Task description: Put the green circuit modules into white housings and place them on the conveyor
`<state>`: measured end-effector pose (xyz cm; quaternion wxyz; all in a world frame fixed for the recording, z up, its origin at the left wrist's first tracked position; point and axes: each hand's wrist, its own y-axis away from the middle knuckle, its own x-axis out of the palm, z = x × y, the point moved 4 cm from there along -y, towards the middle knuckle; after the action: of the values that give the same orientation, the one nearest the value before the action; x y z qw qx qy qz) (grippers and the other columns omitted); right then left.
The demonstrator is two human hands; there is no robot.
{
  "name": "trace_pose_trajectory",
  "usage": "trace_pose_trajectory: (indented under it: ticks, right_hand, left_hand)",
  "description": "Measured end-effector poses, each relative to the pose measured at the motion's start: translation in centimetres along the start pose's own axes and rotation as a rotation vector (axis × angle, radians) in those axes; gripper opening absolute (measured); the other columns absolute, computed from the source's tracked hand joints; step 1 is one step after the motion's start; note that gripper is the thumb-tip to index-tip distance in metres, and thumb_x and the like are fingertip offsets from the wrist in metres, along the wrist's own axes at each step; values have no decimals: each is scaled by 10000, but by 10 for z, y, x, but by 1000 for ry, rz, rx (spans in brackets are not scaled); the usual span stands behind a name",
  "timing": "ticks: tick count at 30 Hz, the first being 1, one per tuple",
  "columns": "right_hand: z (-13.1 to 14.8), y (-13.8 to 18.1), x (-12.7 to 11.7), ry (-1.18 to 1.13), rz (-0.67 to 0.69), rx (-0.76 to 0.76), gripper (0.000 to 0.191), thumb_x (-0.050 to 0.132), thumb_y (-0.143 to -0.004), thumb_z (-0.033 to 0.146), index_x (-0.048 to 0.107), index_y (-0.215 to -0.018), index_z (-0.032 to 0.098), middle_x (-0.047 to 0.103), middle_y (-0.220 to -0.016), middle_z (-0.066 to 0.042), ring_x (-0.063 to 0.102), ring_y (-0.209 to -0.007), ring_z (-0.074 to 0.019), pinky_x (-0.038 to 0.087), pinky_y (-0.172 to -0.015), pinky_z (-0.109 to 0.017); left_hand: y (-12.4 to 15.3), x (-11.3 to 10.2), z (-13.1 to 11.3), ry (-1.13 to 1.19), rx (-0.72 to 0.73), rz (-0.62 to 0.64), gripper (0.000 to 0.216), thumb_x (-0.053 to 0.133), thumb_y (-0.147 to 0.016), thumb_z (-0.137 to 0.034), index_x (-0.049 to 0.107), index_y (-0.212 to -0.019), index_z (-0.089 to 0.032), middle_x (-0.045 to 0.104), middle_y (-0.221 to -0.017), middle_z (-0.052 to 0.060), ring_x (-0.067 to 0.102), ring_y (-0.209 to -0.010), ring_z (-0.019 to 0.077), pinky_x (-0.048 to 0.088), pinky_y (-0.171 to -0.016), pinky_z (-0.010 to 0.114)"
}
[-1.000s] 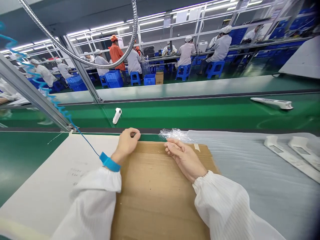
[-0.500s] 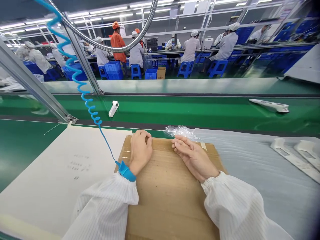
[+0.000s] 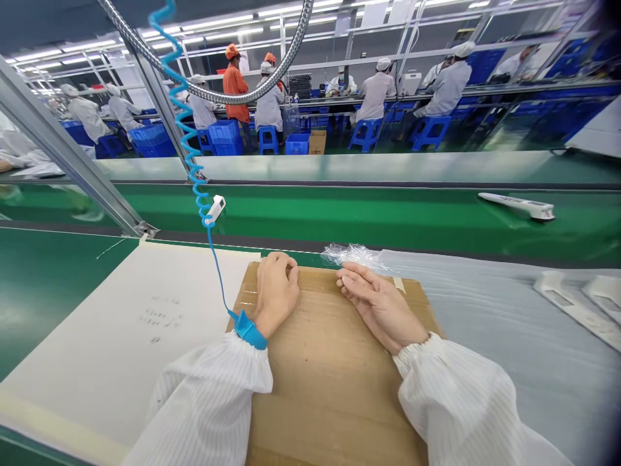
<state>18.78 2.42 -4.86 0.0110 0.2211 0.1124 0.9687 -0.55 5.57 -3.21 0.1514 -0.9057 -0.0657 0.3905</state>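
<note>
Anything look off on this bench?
Yes: a crumpled wad of clear plastic sits bunched at the far edge of the cardboard sheet, just past the right hand. It looks odd beside the flat sheeting to its right.

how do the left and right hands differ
The left hand is curled with fingers bent over, while the right hand lies flatter with fingers stretched. The left hand wears a blue wrist strap; the right hand shows none. Both rest on a cardboard sheet and come from white striped sleeves.
</note>
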Motion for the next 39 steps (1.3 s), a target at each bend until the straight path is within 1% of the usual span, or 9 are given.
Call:
trace_pose_trajectory:
  ticks: [15,19,25,34,39]
  right_hand:
    - [0,0,0,41,-15,-20,379,860,-697,322,720,-1039,239,710,-1020,-44,640,-954,-186,517,-930,-334]
    - [0,0,0,33,-15,-12,378,871,-684,322,723,-1022,242,720,-1013,-39,638,-944,-173,513,-934,-322]
    - [-1,0,0,11,-7,-7,369,857,-703,301,713,-1036,235,713,-1008,-38,636,-937,-174,509,-935,-326]
    - [-2,-2,-2,38,-11,-17,387,865,-690,326,716,-1038,247,721,-1027,-42,642,-948,-177,520,-934,-330]
    - [-2,-2,-1,18,3,-11,368,865,-700,313,720,-1031,245,719,-1014,-35,637,-928,-163,509,-926,-312]
  left_hand:
    - [0,1,1,19,10,-9,140,524,-868,-94,599,-809,-197,624,-966,72,574,-1010,235,449,-934,420]
    - [0,0,0,22,7,-16,138,528,-864,-92,598,-808,-196,624,-972,74,575,-1020,239,450,-940,427]
    - [0,0,0,34,-1,-17,138,534,-864,-91,599,-804,-198,627,-989,80,568,-1032,245,451,-944,432]
    - [0,0,1,46,20,-35,144,527,-862,-98,589,-793,-208,624,-973,78,582,-1026,248,462,-939,432]
    - [1,-1,-1,29,19,-27,146,523,-868,-93,582,-787,-200,624,-963,81,578,-1022,247,463,-931,426]
